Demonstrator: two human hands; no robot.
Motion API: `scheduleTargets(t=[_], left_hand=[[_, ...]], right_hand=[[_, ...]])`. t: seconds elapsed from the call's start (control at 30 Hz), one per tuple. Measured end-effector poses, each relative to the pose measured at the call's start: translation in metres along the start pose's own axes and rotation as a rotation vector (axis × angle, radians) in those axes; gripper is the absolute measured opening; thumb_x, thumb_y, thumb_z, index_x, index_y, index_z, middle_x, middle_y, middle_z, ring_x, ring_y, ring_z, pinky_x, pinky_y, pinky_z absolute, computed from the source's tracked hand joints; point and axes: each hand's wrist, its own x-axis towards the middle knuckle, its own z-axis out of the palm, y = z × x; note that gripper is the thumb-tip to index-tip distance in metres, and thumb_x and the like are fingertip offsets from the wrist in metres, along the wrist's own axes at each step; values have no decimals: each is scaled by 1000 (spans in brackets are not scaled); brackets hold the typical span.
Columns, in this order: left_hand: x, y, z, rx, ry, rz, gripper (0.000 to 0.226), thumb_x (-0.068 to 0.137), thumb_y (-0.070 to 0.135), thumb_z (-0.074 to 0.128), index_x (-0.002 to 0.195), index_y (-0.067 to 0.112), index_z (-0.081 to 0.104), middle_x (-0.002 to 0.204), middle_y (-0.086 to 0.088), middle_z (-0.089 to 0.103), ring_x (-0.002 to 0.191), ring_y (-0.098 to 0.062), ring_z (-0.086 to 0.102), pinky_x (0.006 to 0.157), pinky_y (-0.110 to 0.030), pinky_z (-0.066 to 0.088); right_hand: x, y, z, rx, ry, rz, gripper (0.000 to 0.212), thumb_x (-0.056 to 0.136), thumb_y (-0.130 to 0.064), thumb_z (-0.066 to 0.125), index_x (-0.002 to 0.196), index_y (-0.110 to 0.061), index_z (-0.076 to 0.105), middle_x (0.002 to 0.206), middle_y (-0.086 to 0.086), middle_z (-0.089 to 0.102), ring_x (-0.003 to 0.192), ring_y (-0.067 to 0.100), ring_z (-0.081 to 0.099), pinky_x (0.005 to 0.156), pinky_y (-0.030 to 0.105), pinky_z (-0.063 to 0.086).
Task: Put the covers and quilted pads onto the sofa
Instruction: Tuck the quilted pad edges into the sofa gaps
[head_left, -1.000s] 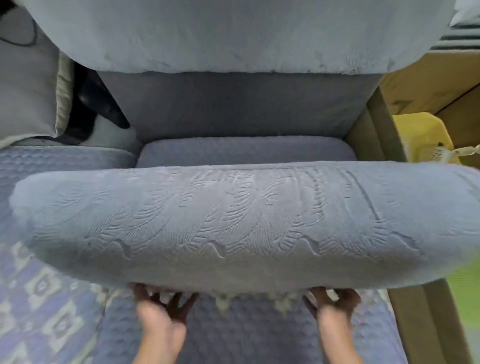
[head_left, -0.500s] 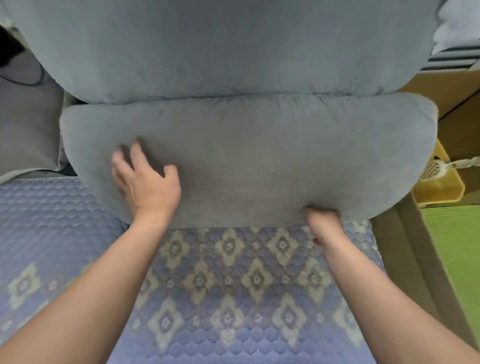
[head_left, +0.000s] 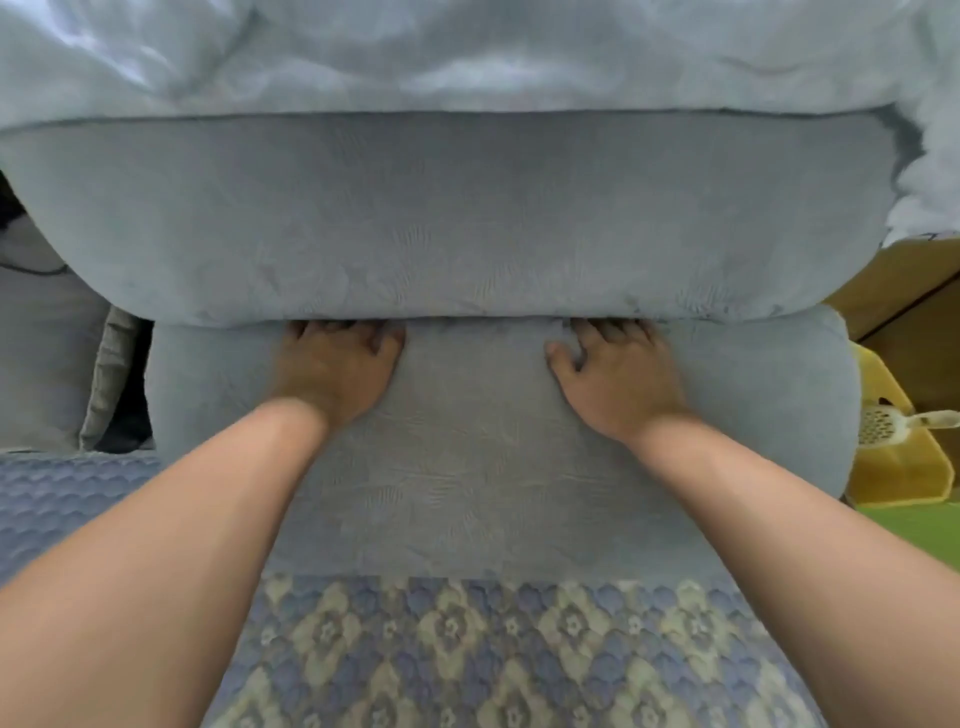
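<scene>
Both hands moved up | left hand (head_left: 332, 369), right hand (head_left: 618, 379) press lower cushion (head_left: 467, 467) | fingers apparently outstretched, tips hidden under upper cushion (head_left: 441, 223)

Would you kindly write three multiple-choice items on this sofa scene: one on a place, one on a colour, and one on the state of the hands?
1. Where do the fingertips of both hands go?
A. Into the seam between the lower cushion and the upper cushion
B. Under the patterned pad
C. Onto the yellow object

2. What colour is the object beside the sofa on the right?
A. Red
B. Yellow
C. Black

3. How do the hands lie on the lower cushion?
A. Both pressing on it
B. Both raised clear of it
C. Only one touching it

Answers:
1 A: the left hand and right hand reach the seam where the lower cushion meets the upper cushion.
2 B: the yellow object is plainly yellow.
3 A: both palms rest on the fabric above the patterned pad.
</scene>
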Motion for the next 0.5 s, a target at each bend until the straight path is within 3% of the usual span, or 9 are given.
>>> scheduleTargets(t=[0.1, 0.2, 0.37, 0.43, 0.5], left_hand=[[22, 7, 18, 34, 98, -37, 56, 102, 51, 28, 133, 21, 64, 140, -11, 59, 133, -33, 50, 114, -47, 31], [20, 4, 38, 169, 169, 25, 59, 97, 45, 23, 119, 17, 70, 121, -13, 69, 118, -35, 57, 105, -49, 34], [15, 8, 39, 66, 304, -16, 54, 99, 40, 32, 107, 7, 74, 105, -23, 71, 106, -41, 61, 103, -51, 41], [-7, 11, 41, -66, 404, -53, 54, 101, 40, 30, 121, 6, 67, 120, -24, 66, 121, -42, 54, 114, -58, 31], [-50, 20, 54, -204, 366, -109, 61, 100, 50, 26, 150, 19, 43, 156, -16, 40, 148, -36, 27, 122, -58, 5]], right_hand=[[20, -5, 18, -96, 106, -34, 48, 99, -45, 41, 113, -9, 70, 107, 18, 72, 106, 36, 64, 100, 47, 42], [19, -4, 40, -99, 186, 12, 57, 100, -48, 33, 115, -5, 67, 108, 21, 71, 108, 37, 61, 104, 47, 38], [16, -5, 45, -32, 365, 18, 49, 102, -39, 36, 111, -4, 69, 104, 21, 71, 103, 37, 61, 103, 46, 39], [-3, -5, 43, 44, 446, 48, 45, 101, -33, 38, 122, -5, 67, 118, 18, 69, 115, 35, 58, 111, 45, 35], [-36, -13, 42, 174, 464, 51, 46, 100, -27, 42, 137, -5, 58, 139, 16, 58, 134, 32, 48, 119, 46, 27]])
